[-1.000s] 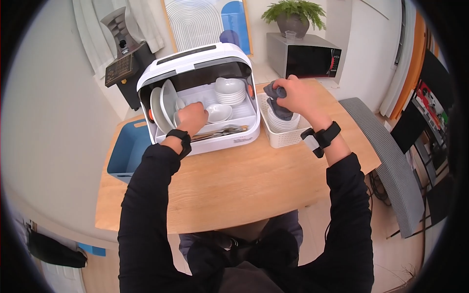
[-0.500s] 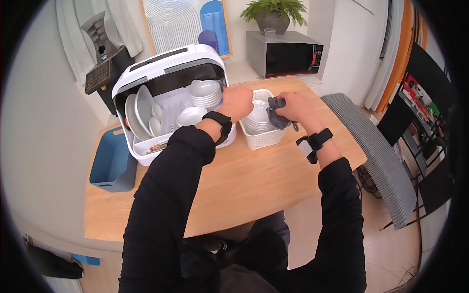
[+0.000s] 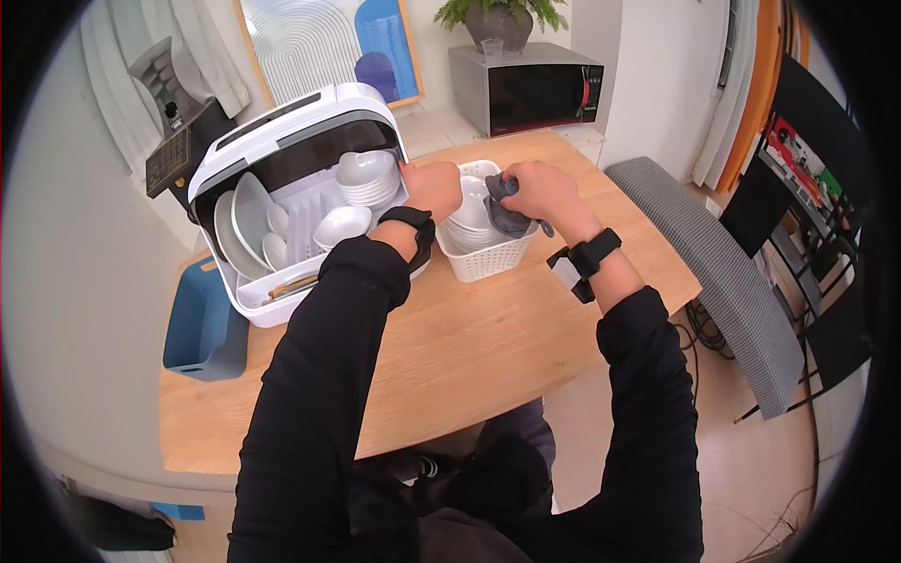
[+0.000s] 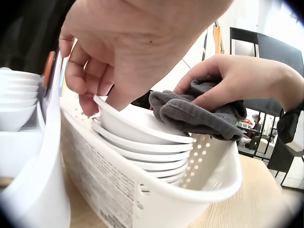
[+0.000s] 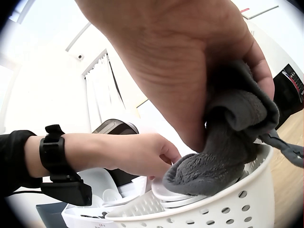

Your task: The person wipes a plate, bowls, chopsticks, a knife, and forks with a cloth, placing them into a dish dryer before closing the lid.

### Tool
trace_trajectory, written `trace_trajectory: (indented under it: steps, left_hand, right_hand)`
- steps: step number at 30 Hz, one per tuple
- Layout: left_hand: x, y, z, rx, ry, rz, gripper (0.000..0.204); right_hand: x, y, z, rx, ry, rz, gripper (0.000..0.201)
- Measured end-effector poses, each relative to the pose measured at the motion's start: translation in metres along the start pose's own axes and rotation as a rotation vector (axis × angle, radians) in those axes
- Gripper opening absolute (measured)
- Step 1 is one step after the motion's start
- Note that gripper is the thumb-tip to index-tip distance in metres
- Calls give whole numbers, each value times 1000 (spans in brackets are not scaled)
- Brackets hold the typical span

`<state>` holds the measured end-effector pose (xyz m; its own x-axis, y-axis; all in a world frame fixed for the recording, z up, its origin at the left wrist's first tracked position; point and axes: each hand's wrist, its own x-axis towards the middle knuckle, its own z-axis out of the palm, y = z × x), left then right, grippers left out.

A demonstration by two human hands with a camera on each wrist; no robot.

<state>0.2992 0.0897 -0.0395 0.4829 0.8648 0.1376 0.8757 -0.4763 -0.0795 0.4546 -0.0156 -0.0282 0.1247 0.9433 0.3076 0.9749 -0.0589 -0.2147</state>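
My left hand (image 3: 436,190) reaches over the white perforated basket (image 3: 488,262) and pinches the rim of the top white bowl (image 4: 135,124). That bowl tilts up a little at the pinched side, above a nested stack of white bowls (image 4: 164,166) in the basket. On the basket's right side, my right hand (image 3: 546,194) grips a crumpled dark grey cloth (image 4: 197,116). In the left wrist view the cloth overlaps the far rim of the top bowl. A loop of the cloth (image 5: 285,148) hangs out past the basket's rim.
Left of the basket stands an open white dish cabinet (image 3: 267,312) with upright plates (image 3: 249,216), a bowl stack (image 3: 366,175), a single bowl (image 3: 343,226) and cutlery. A blue bin (image 3: 225,349) sits at its left. Behind the wooden table (image 3: 450,347) is a microwave (image 3: 540,94).
My left hand has left the cabinet's interior and moved right to the basket, taking the top bowl's rim. My right hand has lowered the cloth toward the basket's right side. The head view has shifted right.
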Motion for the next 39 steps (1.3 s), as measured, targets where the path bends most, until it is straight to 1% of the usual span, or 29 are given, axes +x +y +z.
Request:
trace_trajectory:
  steps: [2, 5, 6, 8, 10, 12, 13, 16, 17, 20, 24, 25, 26, 28, 29, 32, 35, 38, 39]
  left_hand:
    - [-9, -2, -11, -184, -15, -42, 27]
    - [-10, -18, -12, -222, 65, -23, 35]
    - [-17, -22, -19, -240, 89, -7, 34]
    - [-48, -29, -45, -278, 137, 19, 31]
    - [-76, -45, -57, -379, 243, 67, 29]
    - [-110, -62, -66, -427, 350, 99, 23]
    - [-130, -69, -72, -408, 400, 122, 20]
    - [-181, -90, -72, -296, 517, 145, 14]
    - [-191, -98, -70, -247, 548, 144, 13]
    - [-203, -119, -52, -73, 773, 195, 14]
    - [-210, -142, -46, 62, 907, 195, 14]
    - [-210, -146, -43, 78, 944, 208, 13]
    - [-210, -150, -41, 93, 979, 223, 13]
    - [-212, -159, -39, 153, 971, 231, 14]
    - [-212, -162, -39, 182, 968, 237, 15]
    - [-210, -168, -31, 129, 1022, 194, 17]
    - [-209, -174, -28, -102, 1043, 102, 20]
    - [-210, -180, -25, -282, 931, -15, 25]
    - [-210, -180, -25, -271, 902, -19, 26]
  right_hand:
    - [0, -1, -2, 22, 43, 11, 34]
    - [-4, -6, -8, 101, 100, 42, 37]
    - [-5, -8, -12, 137, 113, 35, 38]
    - [-8, -17, -23, 209, 169, -17, 39]
    - [-19, -33, -36, 284, 248, -109, 40]
    - [-29, -59, -50, 457, 216, -141, 44]
    - [-33, -72, -52, 545, 197, -155, 46]
    - [-39, -107, -39, 744, 278, -502, 55]
    - [-42, -120, -38, 720, 233, -571, 64]
    - [-43, -162, -27, 810, 49, -542, 69]
    - [-34, -191, -8, 732, 37, -490, 64]
    - [-32, -196, 0, 686, 118, -516, 57]
    - [-30, -200, 8, 674, 160, -523, 56]
    - [-27, -207, 24, 651, 245, -532, 53]
    - [-26, -211, 31, 691, 305, -544, 46]
    - [-23, -224, 47, 703, 477, -561, 43]
    - [-16, -233, 57, 724, 557, -572, 42]
    - [-11, -240, 64, 710, 573, -546, 44]
    - [-8, -241, 66, 713, 605, -554, 46]
